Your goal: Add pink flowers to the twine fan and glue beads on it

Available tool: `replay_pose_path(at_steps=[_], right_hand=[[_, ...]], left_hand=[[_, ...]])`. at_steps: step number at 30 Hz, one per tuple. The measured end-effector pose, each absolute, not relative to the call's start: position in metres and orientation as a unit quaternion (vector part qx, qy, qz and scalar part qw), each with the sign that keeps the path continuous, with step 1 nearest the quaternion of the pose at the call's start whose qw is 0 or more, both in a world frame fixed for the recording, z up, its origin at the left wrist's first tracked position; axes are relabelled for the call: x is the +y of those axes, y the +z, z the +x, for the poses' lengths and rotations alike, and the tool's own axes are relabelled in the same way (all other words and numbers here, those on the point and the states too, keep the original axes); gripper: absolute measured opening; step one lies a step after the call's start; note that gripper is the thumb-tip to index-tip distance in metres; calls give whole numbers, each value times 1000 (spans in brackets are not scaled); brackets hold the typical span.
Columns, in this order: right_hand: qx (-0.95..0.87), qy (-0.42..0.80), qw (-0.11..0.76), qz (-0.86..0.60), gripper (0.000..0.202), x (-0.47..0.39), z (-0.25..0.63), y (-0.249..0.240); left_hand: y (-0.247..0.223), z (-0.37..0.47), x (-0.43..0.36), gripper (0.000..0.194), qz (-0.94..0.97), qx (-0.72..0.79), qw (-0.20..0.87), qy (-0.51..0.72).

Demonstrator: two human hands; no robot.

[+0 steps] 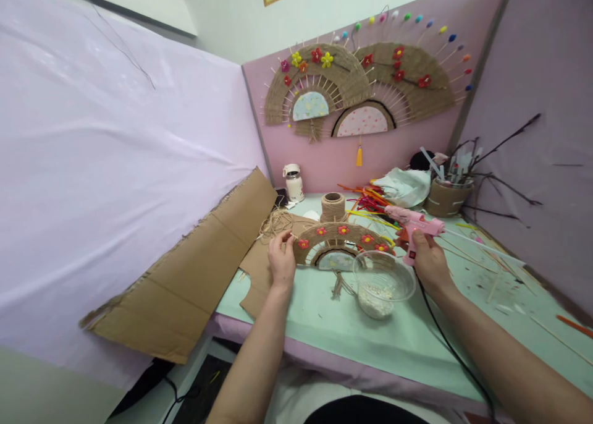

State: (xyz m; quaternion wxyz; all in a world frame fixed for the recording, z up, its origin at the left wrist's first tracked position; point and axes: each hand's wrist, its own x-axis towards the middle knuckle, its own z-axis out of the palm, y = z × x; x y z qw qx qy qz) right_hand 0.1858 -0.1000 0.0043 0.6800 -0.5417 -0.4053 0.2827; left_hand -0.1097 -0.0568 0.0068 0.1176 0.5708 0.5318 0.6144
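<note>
My right hand [428, 260] grips a pink hot glue gun [410, 225] above the right side of the table, its nozzle pointing left and its black cord hanging down. With fingers pinched together, my left hand [282, 257] is at the left end of a twine-woven fan [356, 233], at a thin stick tip there. Red flowers with yellow centres run along the fan's band, and a pale patterned half-circle [337, 261] sits at its base. A clear plastic bowl [377, 288] with small white pieces stands in front, overlapping the fan's lower right from this view.
A twine spool [333, 207] stands behind the fan. Cardboard [194, 269] leans at the left. At the back are a white bottle [293, 184], pipe cleaners [370, 196] and a twine-wrapped pot [447, 198] with branches. Two larger fans [319, 72] hang on the pink board.
</note>
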Motion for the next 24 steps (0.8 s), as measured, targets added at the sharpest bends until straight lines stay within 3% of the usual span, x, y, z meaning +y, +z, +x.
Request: replay_pose_path(at_steps=[24], right_hand=[[-418,300,684,-517,42,-99,187,-2]], left_hand=[[9,-110,-58,17,580,529,91,612]])
